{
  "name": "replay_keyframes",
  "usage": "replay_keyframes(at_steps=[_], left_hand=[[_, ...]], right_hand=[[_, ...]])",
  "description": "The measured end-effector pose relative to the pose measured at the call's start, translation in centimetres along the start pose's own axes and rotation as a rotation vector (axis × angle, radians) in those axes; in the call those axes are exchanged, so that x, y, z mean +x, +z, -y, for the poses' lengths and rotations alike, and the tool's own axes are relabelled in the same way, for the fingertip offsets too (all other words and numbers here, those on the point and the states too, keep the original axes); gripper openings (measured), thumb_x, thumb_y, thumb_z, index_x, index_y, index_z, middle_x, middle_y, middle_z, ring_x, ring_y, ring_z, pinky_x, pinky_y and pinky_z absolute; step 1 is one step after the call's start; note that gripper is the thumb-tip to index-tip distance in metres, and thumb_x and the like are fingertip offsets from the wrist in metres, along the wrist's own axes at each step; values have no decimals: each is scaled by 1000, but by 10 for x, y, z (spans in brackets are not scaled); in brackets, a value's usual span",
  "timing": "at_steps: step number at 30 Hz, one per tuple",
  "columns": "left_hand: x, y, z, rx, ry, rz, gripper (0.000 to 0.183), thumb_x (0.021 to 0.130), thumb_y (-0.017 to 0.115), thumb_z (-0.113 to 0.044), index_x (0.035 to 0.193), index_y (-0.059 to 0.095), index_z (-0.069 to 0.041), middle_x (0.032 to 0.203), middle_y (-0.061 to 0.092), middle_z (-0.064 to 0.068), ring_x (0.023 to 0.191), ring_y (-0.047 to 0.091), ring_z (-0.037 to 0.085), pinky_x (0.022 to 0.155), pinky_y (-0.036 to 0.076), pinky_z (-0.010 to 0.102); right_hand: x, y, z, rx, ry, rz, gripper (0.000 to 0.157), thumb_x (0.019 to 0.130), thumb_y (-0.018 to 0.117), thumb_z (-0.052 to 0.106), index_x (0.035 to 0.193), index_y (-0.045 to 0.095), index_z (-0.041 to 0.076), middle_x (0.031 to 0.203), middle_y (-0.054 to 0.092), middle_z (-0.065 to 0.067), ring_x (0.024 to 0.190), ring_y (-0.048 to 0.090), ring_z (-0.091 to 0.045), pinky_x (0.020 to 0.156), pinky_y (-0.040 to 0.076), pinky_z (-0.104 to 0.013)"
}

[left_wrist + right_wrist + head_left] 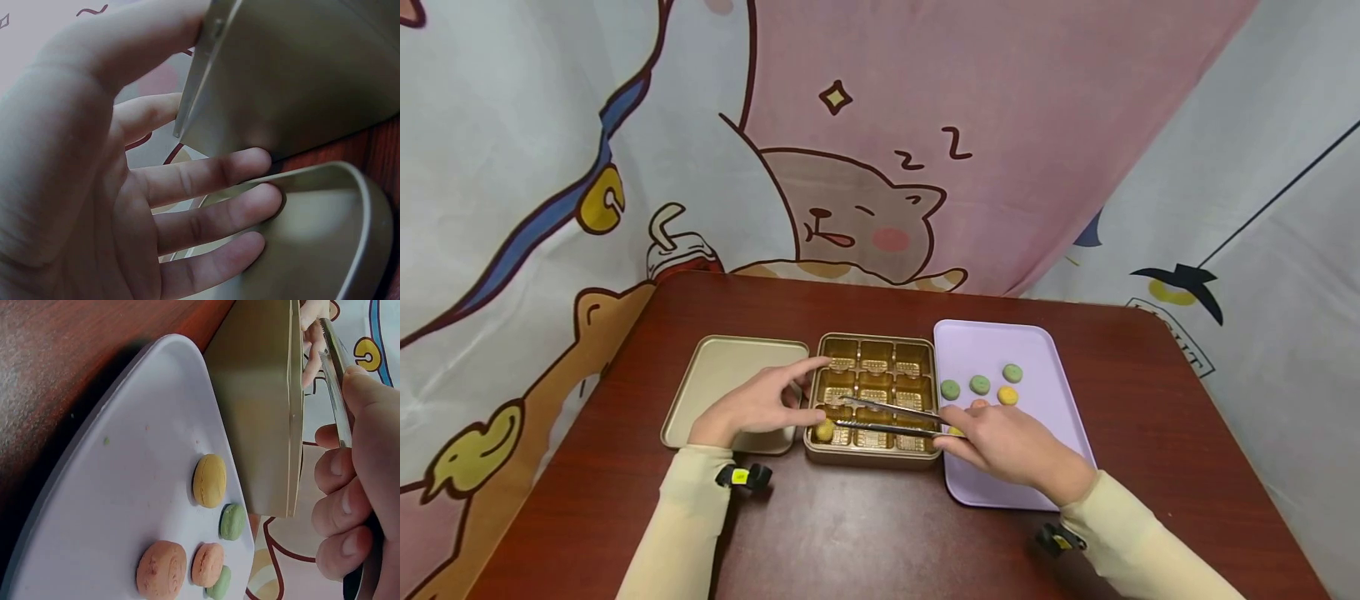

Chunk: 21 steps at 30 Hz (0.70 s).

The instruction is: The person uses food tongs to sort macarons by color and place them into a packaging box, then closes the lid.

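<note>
My right hand (1011, 442) grips metal tongs (891, 407) whose arms reach left over a gold box (872, 458) with a divided insert. The tong tips stand apart. One is close beside a yellow macaron (824, 430) in the front left compartment; the other hangs over the compartments behind it. At the box's left side, my left hand (760, 406) spreads its fingers, with thumb (181, 22) and index fingertip at the rim. In the left wrist view its middle finger lies against the box wall (300, 81), and the lower fingers extend over a gold lid (319, 231).
Right of the box lies a lilac tray (1037, 342) with several macarons, among them a green one (1012, 373), a yellow one (210, 480) and a pink one (161, 570). The gold lid lies flat on the left. Behind the brown table (820, 542) hangs a printed cloth (1037, 150).
</note>
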<state>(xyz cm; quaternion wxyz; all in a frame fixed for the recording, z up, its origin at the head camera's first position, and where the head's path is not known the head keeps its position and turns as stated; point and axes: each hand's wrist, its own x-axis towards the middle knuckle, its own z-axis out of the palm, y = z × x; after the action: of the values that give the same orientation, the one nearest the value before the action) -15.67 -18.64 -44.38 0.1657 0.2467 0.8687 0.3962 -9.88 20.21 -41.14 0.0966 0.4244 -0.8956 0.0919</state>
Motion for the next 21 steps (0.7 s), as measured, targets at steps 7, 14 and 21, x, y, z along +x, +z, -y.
replay_keyframes(at_steps=[7,14,21], left_hand=[[1,-1,-1,9,-5,4,86,91,82,-43,164,39,-27,120,64,5,94,67,14,89,55,39],[0,0,-2,-6,-5,6,86,91,82,-43,163,39,-25,119,64,6,94,67,15,89,55,40],[1,1,-1,-2,-9,3,87,91,82,-44,164,38,-25,120,64,5,94,67,15,89,55,39]], right_hand=[[-5,-2,-2,7,30,-10,31,104,65,45,108,66,14,74,50,9,62,49,-5,50,45,-28],[-13,-5,-6,21,78,-5,31,102,69,42,113,68,13,84,66,8,64,56,-3,55,52,-34],[-28,-15,-18,17,117,-49,32,94,79,38,112,67,15,68,53,19,58,47,2,52,46,-28]])
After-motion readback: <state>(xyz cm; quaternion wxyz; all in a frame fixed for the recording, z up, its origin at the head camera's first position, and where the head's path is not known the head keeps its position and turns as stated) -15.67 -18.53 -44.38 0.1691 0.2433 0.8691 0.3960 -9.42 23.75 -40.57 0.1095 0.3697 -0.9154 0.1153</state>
